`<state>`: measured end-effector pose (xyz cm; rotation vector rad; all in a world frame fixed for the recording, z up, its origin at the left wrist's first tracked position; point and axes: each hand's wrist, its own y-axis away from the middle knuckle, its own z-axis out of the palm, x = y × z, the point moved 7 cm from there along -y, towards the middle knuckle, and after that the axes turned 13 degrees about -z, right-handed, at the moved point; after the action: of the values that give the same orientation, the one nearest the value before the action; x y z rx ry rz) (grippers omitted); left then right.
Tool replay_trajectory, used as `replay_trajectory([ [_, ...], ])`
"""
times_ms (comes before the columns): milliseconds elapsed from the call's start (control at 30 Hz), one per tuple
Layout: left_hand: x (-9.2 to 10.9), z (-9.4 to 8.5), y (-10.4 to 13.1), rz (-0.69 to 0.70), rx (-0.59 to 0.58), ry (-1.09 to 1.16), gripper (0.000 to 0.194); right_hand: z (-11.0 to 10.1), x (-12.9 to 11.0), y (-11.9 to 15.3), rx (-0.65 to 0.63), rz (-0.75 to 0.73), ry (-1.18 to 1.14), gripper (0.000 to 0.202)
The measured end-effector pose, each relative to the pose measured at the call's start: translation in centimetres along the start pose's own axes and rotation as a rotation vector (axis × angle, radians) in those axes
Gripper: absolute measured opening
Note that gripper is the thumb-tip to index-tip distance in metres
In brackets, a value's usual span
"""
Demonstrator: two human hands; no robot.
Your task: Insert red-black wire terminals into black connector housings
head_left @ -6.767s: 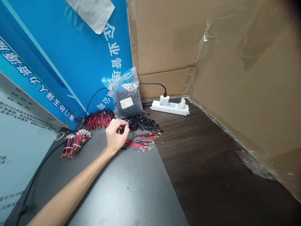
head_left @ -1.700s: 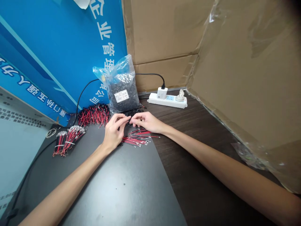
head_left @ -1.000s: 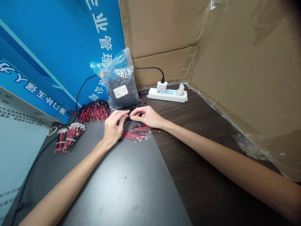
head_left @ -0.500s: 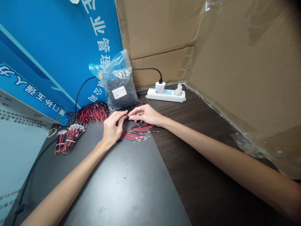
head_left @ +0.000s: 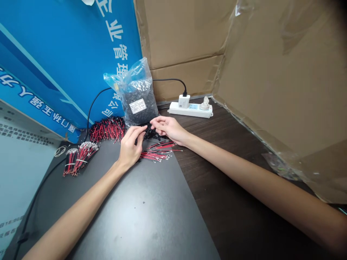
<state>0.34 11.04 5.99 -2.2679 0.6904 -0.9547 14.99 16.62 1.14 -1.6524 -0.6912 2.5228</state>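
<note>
My left hand (head_left: 132, 143) is closed in a pinch beside a pile of small black parts (head_left: 152, 133); whatever lies between its fingertips is too small to name. Just right of it, over the same pile, my right hand (head_left: 169, 129) has thumb and forefinger pressed together, and any item there cannot be made out. Loose red and black wires (head_left: 155, 156) lie below the hands. A heap of red and black wires (head_left: 107, 129) sits left of my left hand. Behind the hands stands a clear bag of black parts (head_left: 141, 103) with a white label.
Two tied wire bundles (head_left: 81, 157) lie at the left on the grey mat (head_left: 146, 216). A white power strip (head_left: 191, 109) with plugs stands at the back right. Cardboard walls (head_left: 187, 43) and a blue panel (head_left: 62, 54) enclose the back. A black cable runs along the left.
My right hand has moved slightly up and away from my left fingertips, opening a gap and showing more of the black parts. My left hand is nearly unmoved.
</note>
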Motion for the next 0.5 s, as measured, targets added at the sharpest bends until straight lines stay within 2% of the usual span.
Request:
replay_trajectory([
  [100, 0.0, -0.1, 0.0, -0.011, 0.009, 0.002, 0.021, -0.7, 0.3, -0.3, 0.104, 0.044, -0.208, 0.028],
  [233, 0.2, 0.1, 0.0, 0.007, -0.017, 0.01, 0.02, -1.3, 0.2, -0.7, 0.144, 0.099, -0.366, 0.03],
  [333, 0.2, 0.3, 0.1, 0.016, -0.054, 0.013, 0.021, -2.1, 0.0, -0.9, 0.171, 0.12, -0.35, 0.032],
  [500, -0.3, 0.6, 0.2, 0.004, -0.086, -0.021, 0.023, -4.2, -0.3, -0.9, 0.212, 0.102, -0.177, 0.031],
])
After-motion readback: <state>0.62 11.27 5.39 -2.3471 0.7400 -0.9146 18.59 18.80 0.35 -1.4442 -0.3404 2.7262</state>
